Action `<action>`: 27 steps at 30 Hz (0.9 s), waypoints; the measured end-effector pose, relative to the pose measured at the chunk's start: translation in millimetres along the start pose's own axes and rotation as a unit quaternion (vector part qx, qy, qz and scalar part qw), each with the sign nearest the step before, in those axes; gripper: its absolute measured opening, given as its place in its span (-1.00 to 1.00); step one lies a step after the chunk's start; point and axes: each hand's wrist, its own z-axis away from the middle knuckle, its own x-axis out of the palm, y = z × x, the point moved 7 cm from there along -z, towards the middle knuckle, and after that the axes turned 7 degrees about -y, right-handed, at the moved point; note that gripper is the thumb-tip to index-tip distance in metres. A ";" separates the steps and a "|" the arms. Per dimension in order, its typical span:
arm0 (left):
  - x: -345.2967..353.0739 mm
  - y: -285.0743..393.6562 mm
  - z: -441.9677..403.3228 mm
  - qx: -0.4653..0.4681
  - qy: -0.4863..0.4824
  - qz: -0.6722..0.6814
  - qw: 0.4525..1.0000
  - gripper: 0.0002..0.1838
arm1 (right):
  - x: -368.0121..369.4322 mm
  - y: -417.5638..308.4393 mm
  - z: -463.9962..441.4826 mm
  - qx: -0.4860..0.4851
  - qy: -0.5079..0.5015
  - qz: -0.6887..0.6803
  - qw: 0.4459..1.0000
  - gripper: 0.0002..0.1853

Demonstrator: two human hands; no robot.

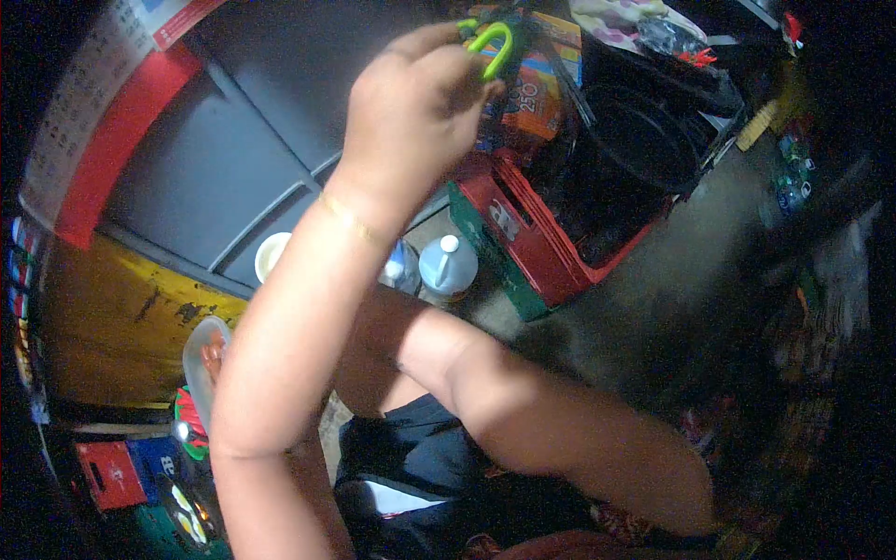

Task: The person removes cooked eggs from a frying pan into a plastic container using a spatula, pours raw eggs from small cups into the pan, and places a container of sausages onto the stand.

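My left hand [415,103] is raised at the top, its fingers closed round a lime-green curved loop [495,51]. What the loop belongs to is blurred and partly hidden. Just beyond the fingers are orange boxes [532,98], one printed with 250. My right forearm [560,420] comes in from the lower right and crosses above my dark shorts [411,443]. It passes behind my left forearm, and the fingers of my right hand do not show. Close to where the two arms cross stands a pale blue jug [448,266] with a white cap.
A red crate [551,247] with dark items in it stands on the floor, a green crate edge [485,247] beside it. Grey panels [205,159] and a yellow board [121,317] rise at left. A clear container [207,336] and colourful packs [107,476] lie lower left.
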 end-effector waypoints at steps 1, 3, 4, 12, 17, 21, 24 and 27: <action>12.4 -9.3 -8.5 0.030 0.000 -0.017 0.999 -0.81 | 2.0 0.1 -0.5 0.000 -0.008 0.004 1.000 -0.67; 36.7 -28.4 -17.7 0.092 -0.001 -0.056 0.994 -0.78 | -5.7 -6.4 1.0 -0.001 -0.017 0.009 1.000 -0.67; 51.3 -38.8 -19.9 0.073 -0.058 -0.066 0.993 -0.77 | 3.2 -3.8 0.3 -0.003 -0.026 0.011 1.000 -0.66; 72.2 -57.4 -6.9 0.044 -0.140 -0.071 0.987 -0.51 | 28.8 1.6 -6.3 -0.017 -0.052 0.042 0.998 -0.65; -0.7 -62.3 31.3 -0.023 -0.112 -0.118 0.986 -0.43 | 23.1 10.9 -18.6 -0.029 -0.050 0.096 0.994 -0.64; -85.2 -119.6 131.2 -0.205 -0.107 -0.209 0.950 -0.55 | -6.1 15.2 -31.8 -0.040 -0.048 0.182 0.981 -0.63; -133.8 -183.9 263.0 -0.519 -0.086 -0.172 0.833 -0.49 | 0.7 35.7 -49.4 -0.026 -0.043 0.138 0.989 -0.61; -136.5 -198.5 370.8 -0.692 -0.032 0.023 0.720 -0.27 | -5.3 22.2 -42.8 -0.039 -0.023 0.133 0.990 -0.62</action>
